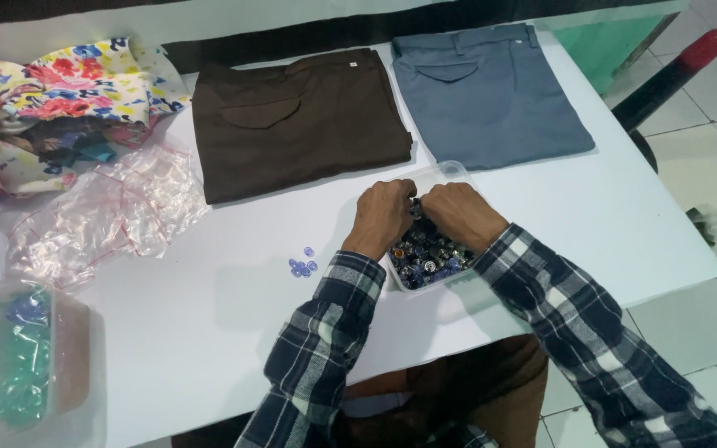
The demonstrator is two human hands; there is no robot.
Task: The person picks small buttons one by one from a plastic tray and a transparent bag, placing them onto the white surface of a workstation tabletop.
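Centrally, on the white table [209,332]: one clear plastic tub [450,172], rectangular with rounded corners, filled with small dark, blue and silvery buttons [425,259], too many and too small to count. Both hands sit in the tub's far half. Left hand [383,214]: fingers curled down into the buttons, knuckles up; whether it grips any cannot be told. Right hand [460,212]: likewise curled, fingertips buried beside the left hand's, the two touching or nearly so; its hold is also hidden. Both sleeves: dark blue and white plaid. Just left of the tub, apart from it: one small cluster of loose pale blue buttons [302,264], roughly six. Far side of the table: two folded trousers lying flat side by side, one brown [300,124] with a small white tag at its waistband, one grey-blue [491,95], each showing one flapped back pocket. Far left: one heap of floral fabric [51,104] in red, blue and yellow. Below it: crumpled clear plastic bags [109,211] with red seal strips, number unclear. Near left corner: one more clear container [26,357], blurred, holding green and blue pieces.
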